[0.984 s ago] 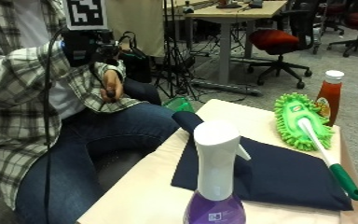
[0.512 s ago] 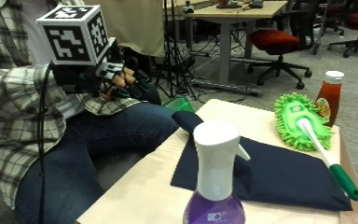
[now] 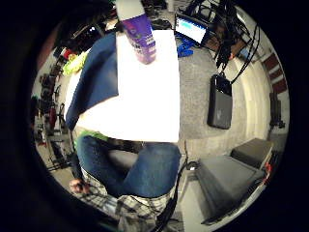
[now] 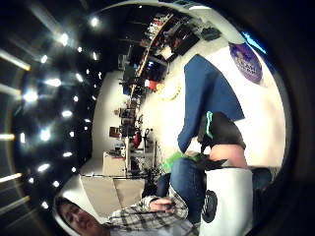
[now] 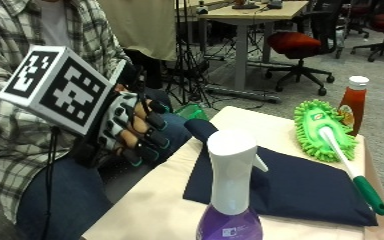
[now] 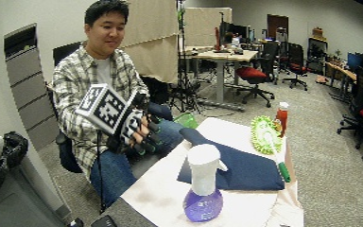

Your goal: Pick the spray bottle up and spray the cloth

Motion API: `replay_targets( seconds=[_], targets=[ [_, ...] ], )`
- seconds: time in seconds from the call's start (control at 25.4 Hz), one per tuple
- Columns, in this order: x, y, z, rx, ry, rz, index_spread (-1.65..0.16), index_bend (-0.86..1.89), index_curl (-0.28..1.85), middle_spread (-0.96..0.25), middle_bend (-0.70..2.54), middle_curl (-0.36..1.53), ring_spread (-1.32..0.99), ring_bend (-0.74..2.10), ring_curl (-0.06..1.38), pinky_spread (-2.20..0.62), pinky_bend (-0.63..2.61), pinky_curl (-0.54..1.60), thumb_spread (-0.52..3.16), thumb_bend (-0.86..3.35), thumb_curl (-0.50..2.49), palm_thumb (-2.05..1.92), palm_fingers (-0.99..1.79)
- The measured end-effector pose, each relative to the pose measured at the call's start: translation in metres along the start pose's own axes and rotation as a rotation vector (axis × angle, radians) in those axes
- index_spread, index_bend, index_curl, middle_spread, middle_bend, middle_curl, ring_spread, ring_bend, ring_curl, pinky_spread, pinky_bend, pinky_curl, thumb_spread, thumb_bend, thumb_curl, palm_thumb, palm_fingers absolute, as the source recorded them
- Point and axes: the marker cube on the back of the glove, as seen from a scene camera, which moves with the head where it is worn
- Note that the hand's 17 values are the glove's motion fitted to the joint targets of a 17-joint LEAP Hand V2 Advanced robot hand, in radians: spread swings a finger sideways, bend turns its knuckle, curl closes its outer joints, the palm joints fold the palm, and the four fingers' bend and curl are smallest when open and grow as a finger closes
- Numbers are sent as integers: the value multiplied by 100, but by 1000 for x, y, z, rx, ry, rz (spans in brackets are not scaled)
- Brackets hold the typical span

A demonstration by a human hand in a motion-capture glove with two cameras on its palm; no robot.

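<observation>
A spray bottle point(image 5: 230, 200) with a white head and a purple body stands at the near end of the table; it also shows in the wide outside view point(image 6: 203, 191) and the little finger side palm view point(image 3: 137, 31). Behind it lies a folded navy cloth point(image 5: 298, 185) point(image 6: 238, 171) point(image 3: 96, 79) point(image 4: 206, 93). My gloved right hand point(image 5: 135, 132) point(image 6: 141, 135) hovers over my lap, left of the table's edge and apart from the bottle. Its fingers hang loosely curled and hold nothing.
A green duster point(image 5: 322, 130) with a green-and-white handle lies on the cloth's far side. A ketchup bottle point(image 5: 353, 102) stands at the far corner. The white table point(image 5: 159, 210) has bare room left of the spray bottle. Office chairs and desks stand behind.
My gloved hand has come down from my chest and moved forward toward the table's edge. The bottle, cloth and duster have not moved.
</observation>
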Motion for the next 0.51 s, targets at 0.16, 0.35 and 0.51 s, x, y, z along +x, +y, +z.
replay_targets(
  seconds=[0.16,0.35,0.51],
  targets=[
    [22,-33,5,38,-114,74,-17,9,22,9,21,31,7,51,32,20,29,28,118,20,41,71,28],
    [44,-70,18,92,-241,103,-16,11,22,9,20,32,8,51,33,20,32,30,115,18,43,75,24],
    [52,-98,27,167,-288,58,-18,14,23,7,17,32,8,48,33,20,33,32,111,16,45,79,18]
  ],
)
